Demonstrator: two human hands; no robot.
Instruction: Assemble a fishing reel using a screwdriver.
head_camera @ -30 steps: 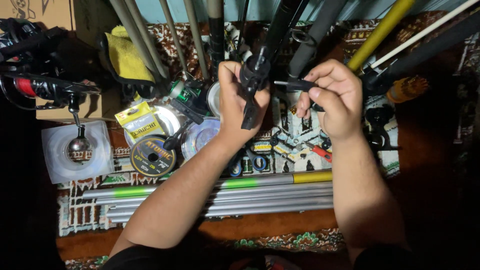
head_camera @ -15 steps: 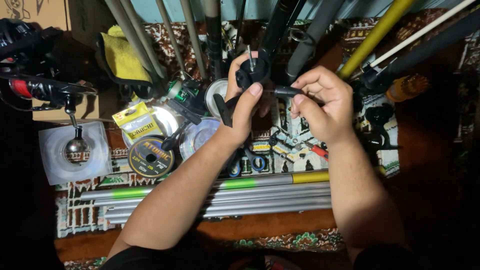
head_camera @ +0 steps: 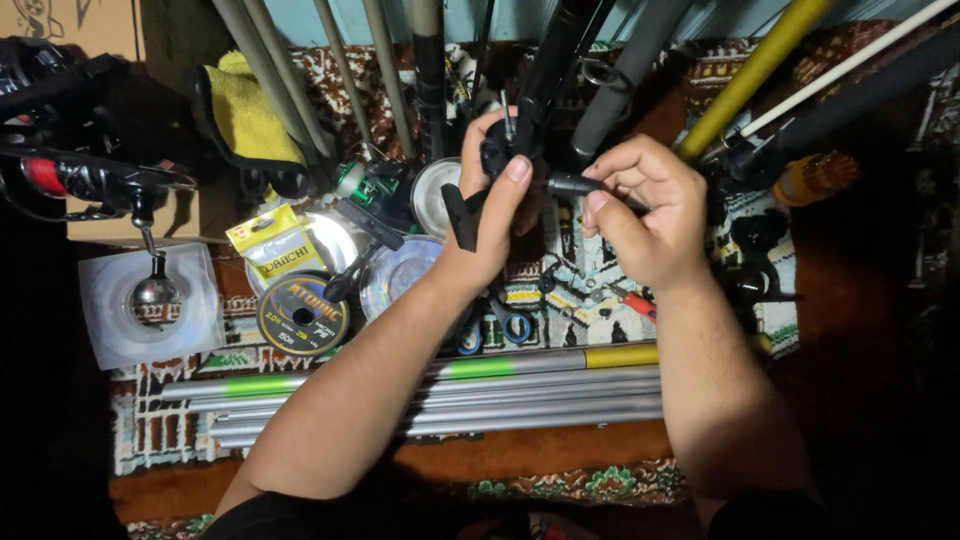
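A black reel is gripped in the left hand, thumb laid over its top, up against a dark rod at the far middle of the scene. Its short black handle is pinched between thumb and fingers of the right hand, which is closed on it just right of the reel.

Against the frame a second ago, the left hand has been raised and its wrist turned, so that the reel is now held higher and nearer the rod, and the right hand has been brought in until handle and reel meet. From this it is judged that the handle is being fitted to, or turned on, the reel; which of the two cannot be told.

Below the hands, small parts and a red-handled tool are spread on a patterned mat. To the left a line spool, a yellow packet and a clear round case are seen. Further left, a clear square box holds a metal knob. At the near side a bundle of grey rods is laid across.
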